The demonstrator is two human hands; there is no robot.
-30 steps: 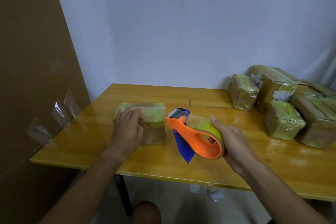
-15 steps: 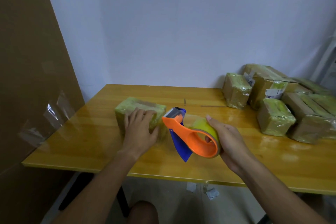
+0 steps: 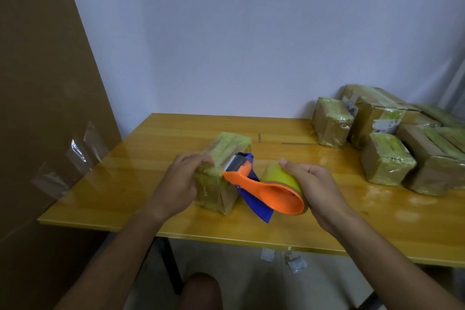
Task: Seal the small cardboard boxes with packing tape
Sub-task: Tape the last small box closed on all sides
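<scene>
A small cardboard box (image 3: pixel 221 184) wrapped in yellowish tape stands on the wooden table (image 3: pixel 251 229), turned at an angle. My left hand (image 3: pixel 180 184) grips its left side, fingers curled over the top edge. My right hand (image 3: pixel 313 187) holds the orange and blue tape dispenser (image 3: pixel 261 187) by its yellow tape roll (image 3: pixel 279 175). The dispenser's roller head touches the box's top right edge.
Several taped cardboard boxes (image 3: pixel 387 158) are piled at the table's back right. A large brown cardboard sheet (image 3: pixel 47 108) with clear tape strips leans at the left. Scraps of paper (image 3: pixel 294 263) lie on the floor under the table.
My left hand turned the box from lying flat to standing at an angle. The dispenser's head moved onto the box's top edge.
</scene>
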